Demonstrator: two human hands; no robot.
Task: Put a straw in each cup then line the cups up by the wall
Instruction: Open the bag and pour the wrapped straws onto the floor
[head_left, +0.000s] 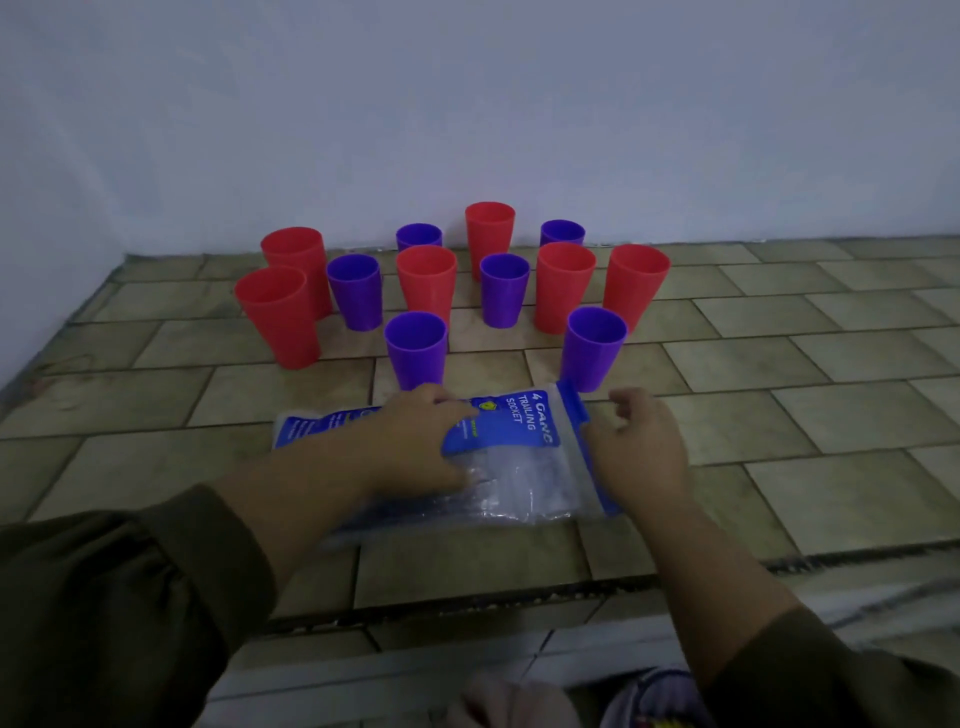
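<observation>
Since no cup shows a straw, step in hand: opening the supply; judged the very start of the task.
Cups: six red cups (426, 280) and six purple cups (415, 348) stand upright and scattered on the tiled floor (831, 415). Some are close to the wall (467, 104), none in a line.
Plastic bag (519, 467): lies flat on the floor just in front of the nearest purple cups. It has a blue printed label and a blue closure strip (597, 467) at its right end.
Straws: none plainly seen. The clear contents of the bag are blurred; judged to be the straws, not confirmed.
Left hand (415, 436): palm down on the bag's middle, fingers curved over its far edge, holding it in place.
Right hand (636, 441): at the closure strip, fingers (623, 400) loosely curled. Whether they pinch the strip cannot be told.
Next move calls for: a firm pinch on the strip by the right hand while the left pins the bag. Then the mouth is parted and one straw drawn out.
Risk: thin plastic may slide on the tiles, and a jerk could knock over the nearest purple cups.
</observation>
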